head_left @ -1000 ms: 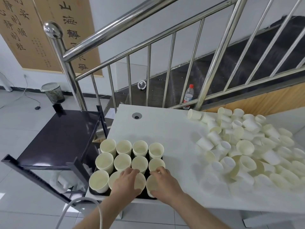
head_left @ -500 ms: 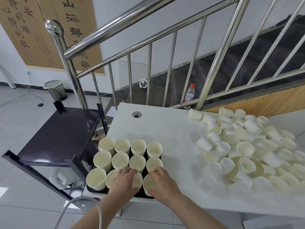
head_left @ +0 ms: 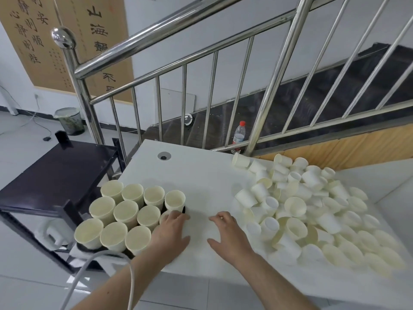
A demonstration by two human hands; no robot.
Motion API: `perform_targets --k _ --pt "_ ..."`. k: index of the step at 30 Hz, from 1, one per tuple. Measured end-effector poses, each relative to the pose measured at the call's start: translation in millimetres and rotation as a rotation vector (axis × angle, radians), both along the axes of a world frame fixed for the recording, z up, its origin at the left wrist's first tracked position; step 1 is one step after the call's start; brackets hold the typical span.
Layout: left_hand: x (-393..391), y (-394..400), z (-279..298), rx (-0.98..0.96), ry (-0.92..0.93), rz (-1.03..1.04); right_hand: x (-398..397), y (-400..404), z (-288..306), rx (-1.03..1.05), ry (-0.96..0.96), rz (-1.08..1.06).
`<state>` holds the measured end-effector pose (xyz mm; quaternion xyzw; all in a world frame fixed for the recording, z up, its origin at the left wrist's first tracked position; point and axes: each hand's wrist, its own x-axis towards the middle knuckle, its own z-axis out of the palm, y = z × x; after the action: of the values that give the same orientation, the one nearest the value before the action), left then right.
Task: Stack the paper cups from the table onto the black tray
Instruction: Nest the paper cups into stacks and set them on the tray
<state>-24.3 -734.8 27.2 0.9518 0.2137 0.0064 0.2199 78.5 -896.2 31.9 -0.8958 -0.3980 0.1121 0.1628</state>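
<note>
Several stacks of cream paper cups (head_left: 125, 211) stand upright in rows on the black tray (head_left: 184, 209), which sits at the near left of the white table (head_left: 201, 175). Only slivers of the tray show between them. My left hand (head_left: 172, 229) lies palm down over the stacks at the tray's near right corner, hiding them. My right hand (head_left: 225, 233) hovers over bare table just right of the tray, fingers spread and empty. A big heap of loose cups (head_left: 295, 204) lies on the right side of the table, most on their sides.
A black side table (head_left: 55, 173) stands against the table's left edge. A steel stair railing (head_left: 156, 34) runs behind, with a water bottle (head_left: 239, 135) behind its bars. A waste bin (head_left: 69, 120) stands on the floor at the far left. A white cable (head_left: 89, 265) hangs by my left arm.
My right hand has left the cups at the tray's near right corner and moved right over the bare table. My left hand has shifted right onto that corner. The camera moved closer.
</note>
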Motion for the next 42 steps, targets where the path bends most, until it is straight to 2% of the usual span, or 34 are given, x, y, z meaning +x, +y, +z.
perform_targets --k 7,15,23,29,36,42 --pt "42 -51 -6 -0.049 -0.025 -0.060 41 -52 -3 -0.014 0.009 -0.063" --pt "129 -46 -16 -0.107 -0.041 -0.109 118 -60 -8 -0.028 0.061 -0.154" --pt "231 -3 -27 -0.139 -0.032 -0.084 226 -16 -15 -0.111 0.063 -0.172" --pt "280 30 -38 -0.160 -0.020 -0.065 309 35 -24 -0.188 0.022 -0.170" --pt "309 54 -46 -0.185 -0.026 -0.049 386 87 -36 -0.273 -0.025 -0.174" --pt "312 63 -51 -0.186 -0.038 -0.029 421 114 -58 -0.375 -0.065 -0.116"
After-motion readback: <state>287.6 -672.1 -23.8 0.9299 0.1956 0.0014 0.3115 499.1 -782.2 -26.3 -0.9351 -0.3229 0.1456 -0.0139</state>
